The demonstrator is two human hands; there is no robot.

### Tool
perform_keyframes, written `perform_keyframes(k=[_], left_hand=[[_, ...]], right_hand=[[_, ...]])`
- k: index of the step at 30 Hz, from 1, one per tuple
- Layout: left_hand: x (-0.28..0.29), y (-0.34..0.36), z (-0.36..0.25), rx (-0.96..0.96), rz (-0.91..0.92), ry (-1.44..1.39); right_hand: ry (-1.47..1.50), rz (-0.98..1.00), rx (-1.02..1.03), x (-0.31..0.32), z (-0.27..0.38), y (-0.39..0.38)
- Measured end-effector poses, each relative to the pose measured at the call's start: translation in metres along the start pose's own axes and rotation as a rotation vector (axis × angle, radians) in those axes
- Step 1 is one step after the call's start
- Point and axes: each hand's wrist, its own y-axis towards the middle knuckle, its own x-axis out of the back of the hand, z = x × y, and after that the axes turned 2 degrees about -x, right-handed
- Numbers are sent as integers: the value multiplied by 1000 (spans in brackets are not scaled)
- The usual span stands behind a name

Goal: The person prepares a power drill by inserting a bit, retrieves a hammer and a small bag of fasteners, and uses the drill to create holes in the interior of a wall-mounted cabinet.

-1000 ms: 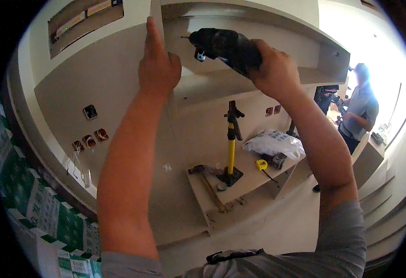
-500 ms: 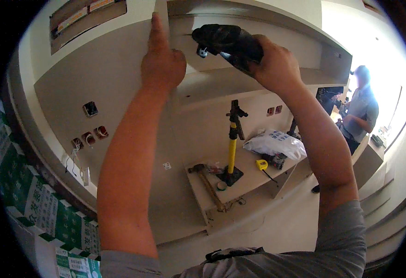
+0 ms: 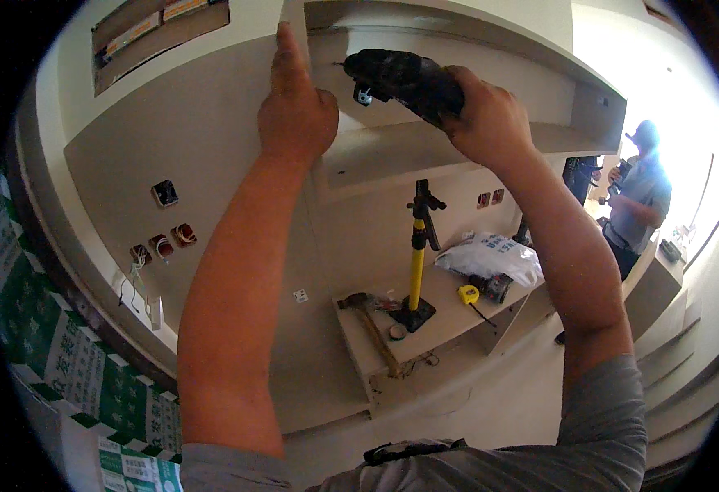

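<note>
Both my arms are raised to a wall-mounted open cabinet (image 3: 450, 139). My left hand (image 3: 298, 119) lies along the upright side panel (image 3: 292, 15) at the cabinet's left end. Its index finger points up and its thumb is toward the cabinet; the other fingers are partly hidden. In my right hand (image 3: 491, 115) is a black cordless drill (image 3: 400, 80), gripped from the right. The drill lies roughly level inside the cabinet. A thin bit sticks out of its left end toward the side panel; whether the tip touches the panel, I cannot tell.
Below stands a low unit (image 3: 450, 332) bearing a yellow support pole (image 3: 416, 275), a hammer (image 3: 376, 336), a tape measure (image 3: 468, 295) and a white plastic bag (image 3: 491, 256). Open socket boxes (image 3: 161, 246) with loose wires dot the left wall. Another person (image 3: 640, 201) stands at right.
The view has shifted slightly, so most things sit a little lower and further right. The drill's rear has tilted somewhat, and my hands keep their places. The other person's head and arms have moved.
</note>
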Motion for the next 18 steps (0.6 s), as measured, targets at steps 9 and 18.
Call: perform_keyframes(k=[9, 18], left_hand=[[6, 3, -4, 45, 46, -79], [2, 3, -1, 41, 21, -24]], right_hand=[[12, 16, -59, -29, 1, 13], [-5, 31, -27, -41, 1, 25]])
